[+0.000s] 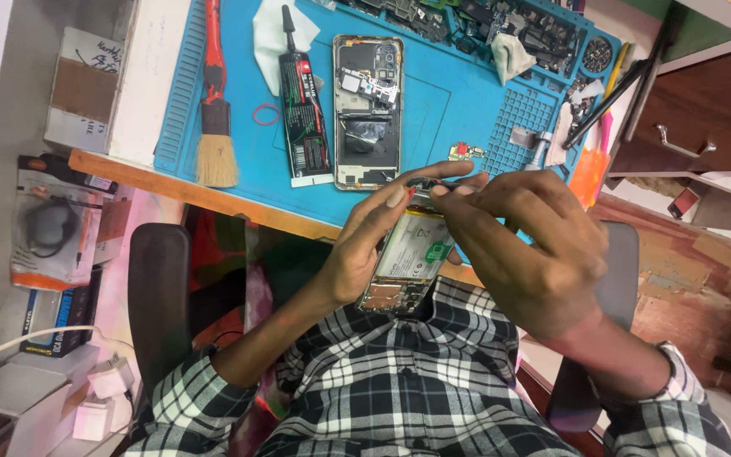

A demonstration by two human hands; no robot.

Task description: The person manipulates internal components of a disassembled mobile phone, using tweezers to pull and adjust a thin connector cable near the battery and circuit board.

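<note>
Cradling an opened smartphone (408,258) from below, the left hand (365,241) is curling its fingers around the phone's edge, battery side up, above the lap and just off the desk edge. The right hand (522,245) is pinching closed at the phone's top end; what it is gripping is too small to tell. Behind, a back housing (368,110) is lying on the blue repair mat (467,101), beside an adhesive tube (305,106) and a brush (216,110).

My bench is a wooden table (171,188) with a blue work mat (458,101) on it. On the mat: brush (215,127), black glue tube (302,106), red rubber band (266,114), white cloth (271,38), opened phone shell (368,110), small flex part (465,152). Loose circuit boards (467,21) piled along the mat's far edge.
</note>
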